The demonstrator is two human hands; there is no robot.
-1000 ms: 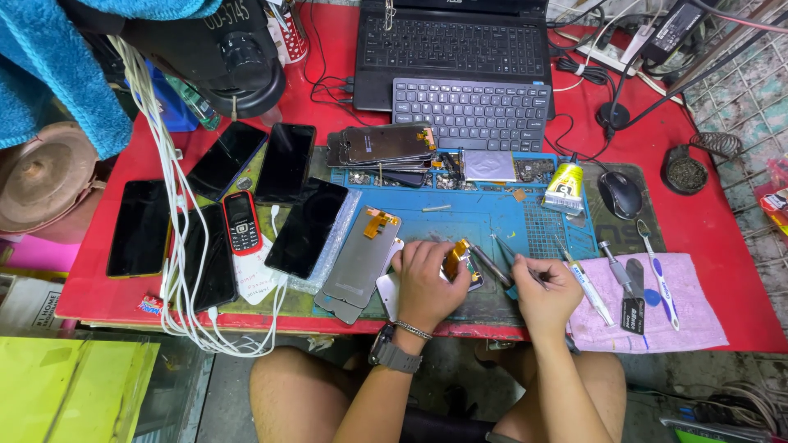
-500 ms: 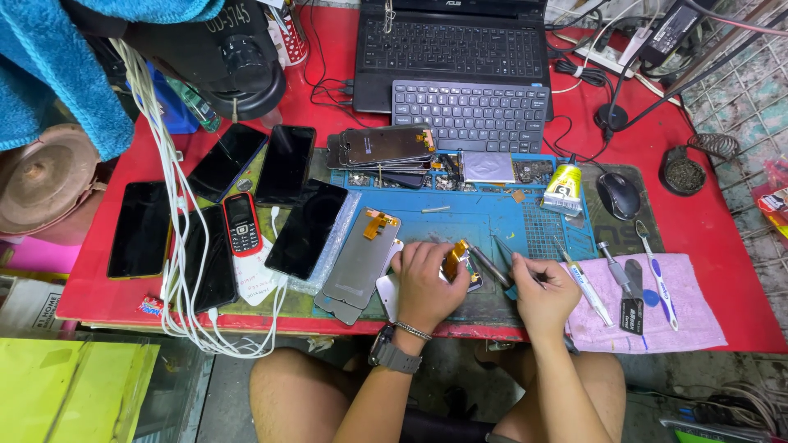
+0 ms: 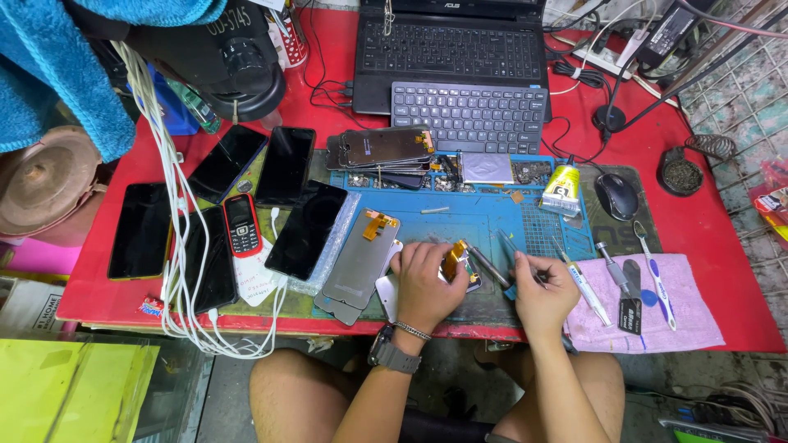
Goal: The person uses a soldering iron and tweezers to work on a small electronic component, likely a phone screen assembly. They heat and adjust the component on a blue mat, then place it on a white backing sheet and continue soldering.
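My left hand [image 3: 423, 283] presses down on a small opened phone [image 3: 456, 267] with an orange flex cable, lying at the near edge of the blue work mat [image 3: 484, 221] on the red tabletop [image 3: 722, 230]; my fingers curl over it, clamped on its body. My right hand [image 3: 540, 294] pinches a thin tool [image 3: 510, 250], fingers together around it, its tip pointing at the phone. A detached grey screen panel [image 3: 361, 258] lies just left.

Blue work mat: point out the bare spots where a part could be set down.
Free: the blue mat centre, between the phone stack and both hands; also red table right of the mouse. Crowded: the left side with phones, and the pink cloth with tools.
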